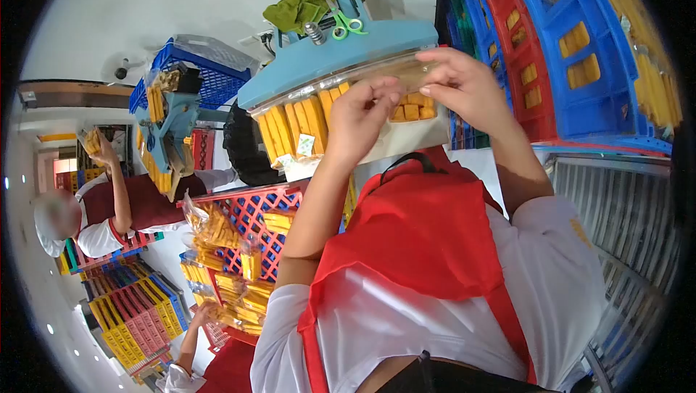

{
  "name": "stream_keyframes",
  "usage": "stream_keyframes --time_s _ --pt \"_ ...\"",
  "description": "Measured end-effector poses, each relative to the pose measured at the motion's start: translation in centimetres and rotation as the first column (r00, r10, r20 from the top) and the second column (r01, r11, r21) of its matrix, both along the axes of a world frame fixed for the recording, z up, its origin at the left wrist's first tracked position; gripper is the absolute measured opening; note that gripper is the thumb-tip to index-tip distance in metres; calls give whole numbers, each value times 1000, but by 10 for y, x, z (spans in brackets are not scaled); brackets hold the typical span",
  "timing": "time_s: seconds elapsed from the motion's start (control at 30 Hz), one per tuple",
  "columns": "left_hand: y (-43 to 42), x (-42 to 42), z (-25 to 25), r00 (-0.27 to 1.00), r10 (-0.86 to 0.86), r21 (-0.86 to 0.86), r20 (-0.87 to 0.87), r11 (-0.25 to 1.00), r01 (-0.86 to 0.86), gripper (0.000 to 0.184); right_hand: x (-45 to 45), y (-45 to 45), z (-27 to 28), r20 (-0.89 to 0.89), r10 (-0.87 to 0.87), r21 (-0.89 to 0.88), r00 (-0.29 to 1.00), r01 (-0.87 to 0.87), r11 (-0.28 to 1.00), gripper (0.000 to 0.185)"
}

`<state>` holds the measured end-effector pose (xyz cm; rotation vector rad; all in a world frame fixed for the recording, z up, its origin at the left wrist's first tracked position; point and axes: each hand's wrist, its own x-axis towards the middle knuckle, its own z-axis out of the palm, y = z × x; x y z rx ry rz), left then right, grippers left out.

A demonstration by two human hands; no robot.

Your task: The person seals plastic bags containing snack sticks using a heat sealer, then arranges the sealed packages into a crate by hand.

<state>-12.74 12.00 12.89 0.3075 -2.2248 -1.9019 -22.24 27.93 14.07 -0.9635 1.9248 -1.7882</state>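
Note:
Both hands are at a blue bar machine that looks like a bag sealer [326, 46]. My left hand [365, 116] is closed, its fingertips pinching the clear plastic of a bag. Held on its other side by the thumb and fingers of my right hand [462, 87], the clear plastic bag [412, 74] has its top edge along the bar. Short yellow sticks [415, 111] show between my hands, partly hidden by them. Left of my left hand, more clear bags of long yellow sticks [290, 126] lie side by side under the bar, with a small white-green packet [306, 144] on one.
Green scissors [346, 25] and a green cloth [301, 6] lie atop the machine. Blue [540, 48] and red crates [507, 45] stack at right. A pink crate [246, 208] holds bagged sticks at left. A co-worker [109, 204] works at another sealer; another person's arm [192, 338] reaches in below.

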Motion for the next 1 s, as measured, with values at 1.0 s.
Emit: stream_keyframes --time_s 1.0 --pt "-22 -23 -82 989 78 669 129 729 -145 27 -23 -34 -86 483 111 -118 868 -60 991 47"
